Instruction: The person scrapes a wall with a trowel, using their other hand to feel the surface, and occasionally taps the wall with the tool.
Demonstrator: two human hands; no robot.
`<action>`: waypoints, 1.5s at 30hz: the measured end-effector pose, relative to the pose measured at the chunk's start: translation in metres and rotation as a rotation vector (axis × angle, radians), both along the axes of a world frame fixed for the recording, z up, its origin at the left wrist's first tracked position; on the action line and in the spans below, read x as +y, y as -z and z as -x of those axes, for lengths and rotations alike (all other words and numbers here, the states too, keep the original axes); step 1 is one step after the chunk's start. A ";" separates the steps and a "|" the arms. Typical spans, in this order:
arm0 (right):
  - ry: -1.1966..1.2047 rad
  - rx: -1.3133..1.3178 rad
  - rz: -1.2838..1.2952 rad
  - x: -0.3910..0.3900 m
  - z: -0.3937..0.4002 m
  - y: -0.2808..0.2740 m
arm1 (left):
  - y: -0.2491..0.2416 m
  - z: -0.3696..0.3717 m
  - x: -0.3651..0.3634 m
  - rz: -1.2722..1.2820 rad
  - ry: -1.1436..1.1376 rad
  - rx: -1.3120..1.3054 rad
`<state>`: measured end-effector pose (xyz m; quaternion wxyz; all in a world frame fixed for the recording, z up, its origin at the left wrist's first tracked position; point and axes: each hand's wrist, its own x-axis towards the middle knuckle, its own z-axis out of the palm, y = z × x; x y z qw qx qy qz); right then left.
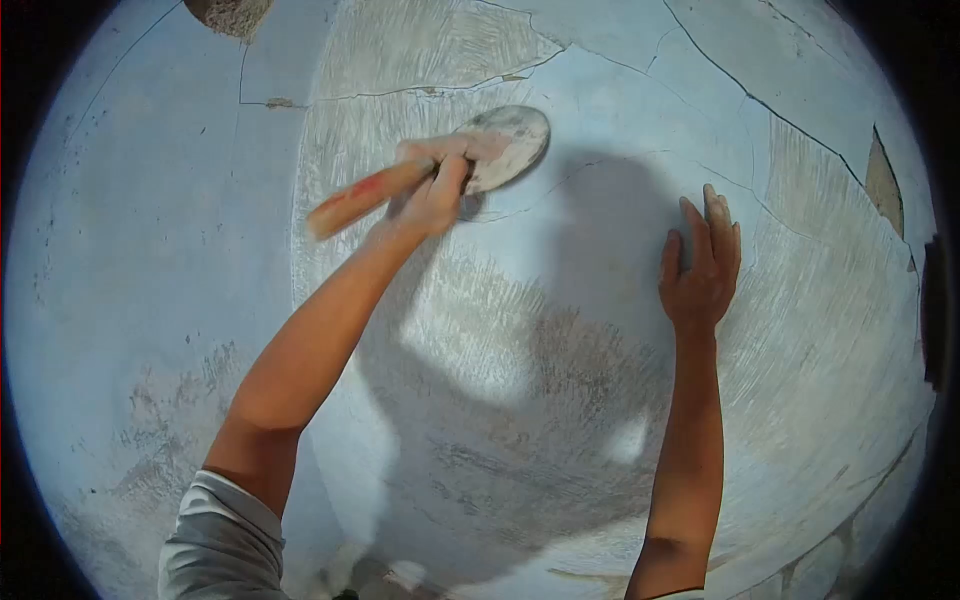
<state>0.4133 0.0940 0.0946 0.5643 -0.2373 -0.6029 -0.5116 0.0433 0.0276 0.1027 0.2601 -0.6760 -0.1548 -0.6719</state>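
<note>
My left hand is closed around the neck of a trowel, its fingers partly laid along the blade. The blade is oval, whitish and smeared, and lies close against the wall; exact contact cannot be told. Its wooden handle, marked with red, sticks out toward the lower left, slightly blurred. My right hand rests on or near the wall further right, fingers stretched upward, holding nothing. Around both hands the pale blue wall bears many scratch marks.
Cracks run across the top and right of the wall. A broken-out hole shows at upper left, and a bare chipped patch at right. A dark object sits at the right edge. Shadows cover the middle.
</note>
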 end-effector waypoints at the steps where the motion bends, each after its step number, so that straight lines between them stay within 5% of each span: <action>1: 0.007 -0.003 -0.003 0.000 0.000 0.000 | -0.016 -0.006 -0.004 0.035 -0.079 -0.019; 4: 0.022 -0.005 -0.006 -0.001 -0.003 -0.002 | -0.051 -0.021 -0.019 0.318 -0.314 -0.122; 10: 0.002 0.009 0.008 -0.001 -0.001 0.000 | 0.017 -0.006 -0.014 -0.151 0.011 0.058; 13: 0.000 0.004 0.007 -0.002 0.001 0.000 | -0.022 -0.010 -0.006 0.068 -0.402 -0.090; 14: -0.004 0.001 0.003 -0.001 0.000 0.000 | -0.047 -0.031 -0.030 0.107 -0.169 -0.052; 17: -0.011 -0.004 0.013 -0.002 -0.003 -0.002 | -0.026 -0.025 -0.010 0.027 -0.344 -0.091; 18: -0.016 -0.010 0.024 -0.003 -0.003 0.000 | -0.007 -0.024 -0.008 -0.003 -0.062 -0.045; 20: -0.017 -0.003 0.029 -0.003 -0.002 0.002 | 0.032 -0.017 -0.003 -0.038 0.076 -0.053; 24: -0.015 0.027 0.038 -0.003 0.000 0.000 | -0.001 -0.021 -0.009 0.163 0.037 -0.108; 26: -0.003 0.015 0.013 0.001 0.000 0.001 | -0.029 -0.032 -0.014 0.354 -0.328 -0.242; 30: -0.022 0.001 0.035 -0.004 -0.002 0.001 | -0.008 -0.017 -0.013 0.362 -0.047 -0.140; 33: 0.002 0.004 0.026 -0.002 -0.002 0.001 | 0.015 -0.011 -0.011 0.074 0.060 -0.001; 38: 0.004 0.009 0.017 0.000 0.000 -0.001 | -0.062 -0.056 -0.036 0.426 -0.354 -0.352; 40: 0.005 0.003 0.020 -0.001 -0.002 0.002 | -0.049 -0.061 -0.045 0.383 -0.300 -0.289; 43: -0.006 0.006 0.032 -0.003 -0.002 0.002 | 0.010 -0.019 -0.001 0.204 0.154 -0.174; 45: -0.014 0.010 0.038 -0.003 -0.001 0.001 | 0.000 -0.023 -0.008 0.229 0.048 -0.143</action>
